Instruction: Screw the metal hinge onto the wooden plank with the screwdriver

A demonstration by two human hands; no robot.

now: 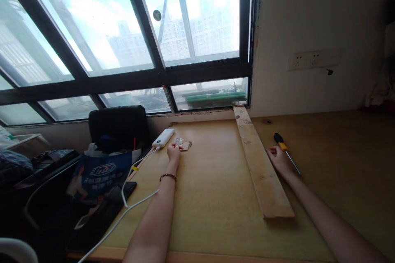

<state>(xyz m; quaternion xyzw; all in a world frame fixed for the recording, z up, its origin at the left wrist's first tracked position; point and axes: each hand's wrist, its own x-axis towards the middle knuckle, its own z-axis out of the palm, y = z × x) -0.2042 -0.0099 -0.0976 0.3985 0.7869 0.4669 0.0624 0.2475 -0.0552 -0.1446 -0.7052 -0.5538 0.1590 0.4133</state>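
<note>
My left hand is at the far left part of the table, its fingers pinched together at a small flat pale packet. What exactly sits between the fingertips is too small to make out. Long and narrow, a wooden board lies flat, running from the window side toward me. Beside its right edge rests my right hand, fingers curled closed; whether they hold anything is hidden. Just right of that hand lies a screwdriver with a black and yellow handle.
A white power bank with a white cable lies on the table's left side. Left of the table stand a black chair and a blue bag. A window and a wall with sockets are behind.
</note>
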